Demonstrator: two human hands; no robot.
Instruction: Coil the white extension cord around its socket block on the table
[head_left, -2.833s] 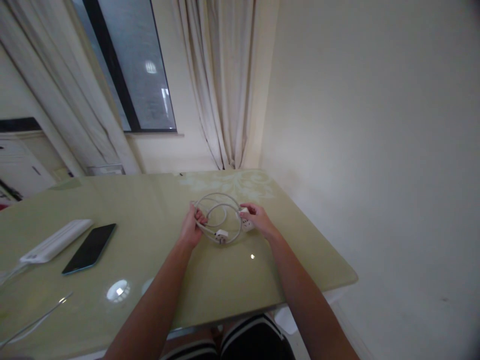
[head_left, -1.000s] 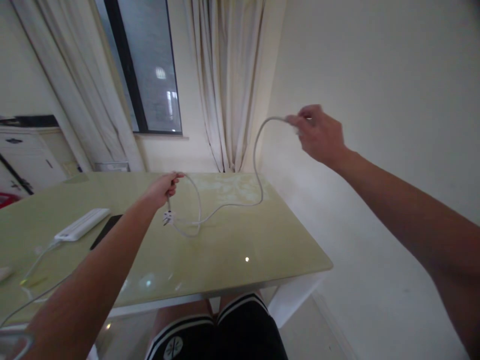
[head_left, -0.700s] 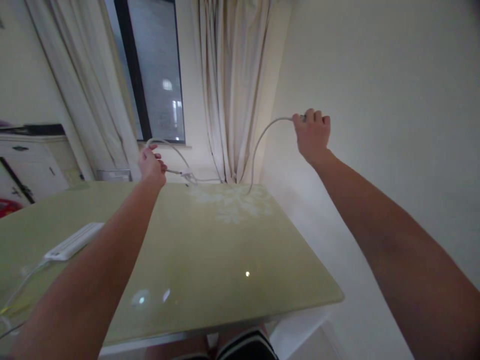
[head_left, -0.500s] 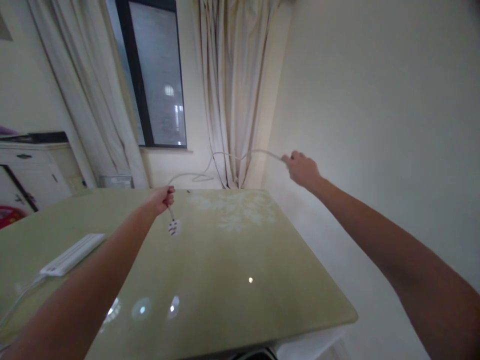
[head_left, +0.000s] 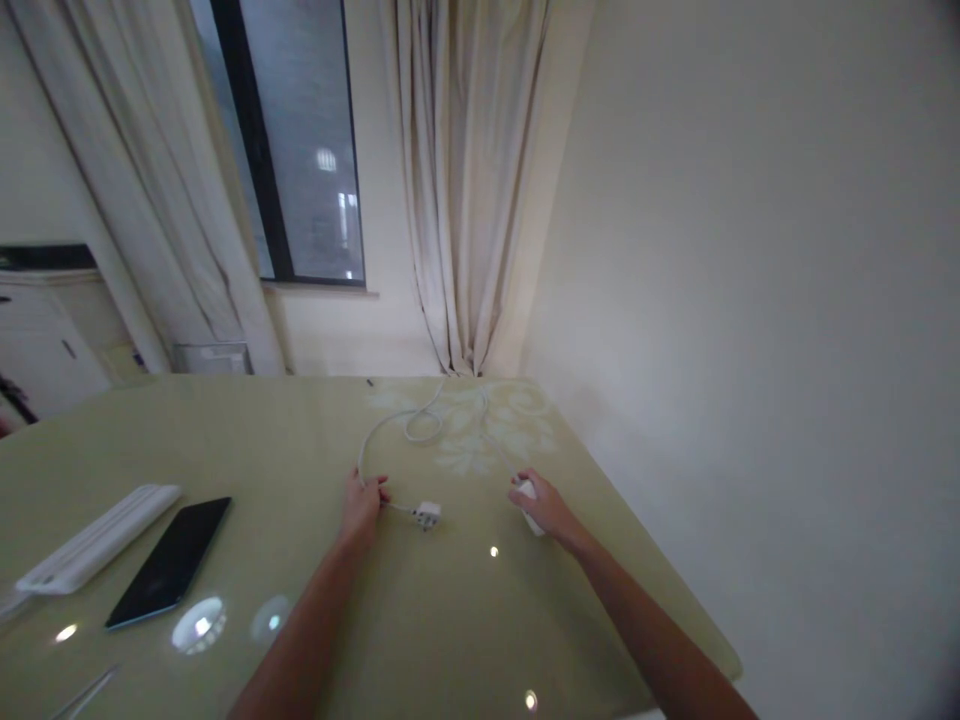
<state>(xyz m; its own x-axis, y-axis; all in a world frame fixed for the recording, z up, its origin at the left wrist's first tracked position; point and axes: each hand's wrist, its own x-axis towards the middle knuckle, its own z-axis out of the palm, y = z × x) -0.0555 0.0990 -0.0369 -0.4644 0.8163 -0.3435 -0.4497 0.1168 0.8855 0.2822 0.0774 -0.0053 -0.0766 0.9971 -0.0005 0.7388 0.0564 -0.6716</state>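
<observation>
My left hand (head_left: 365, 505) is closed around a white cable (head_left: 384, 422) a little short of its plug, low over the tabletop. The white plug (head_left: 427, 514), with its dark pins showing, lies just right of that hand. Under the fingers of my right hand (head_left: 546, 508) is a white block (head_left: 534, 522) at the cable's other end. The fingers wrap its sides and partly cover it, so its exact kind is hidden. Between the hands, the cable runs to the far edge of the table and makes a loop.
On the left of the pale green table (head_left: 420, 630) lie a long white power strip (head_left: 97, 540) and a dark tablet or phone (head_left: 172, 560). Behind the far edge hang curtains (head_left: 480, 200) beside a window (head_left: 300, 140). A plain wall (head_left: 750, 300) borders the right side.
Both hands have come down from above the table, nearer to me and closer together. The cable, held up in the air before, now rests on the tabletop with its plug.
</observation>
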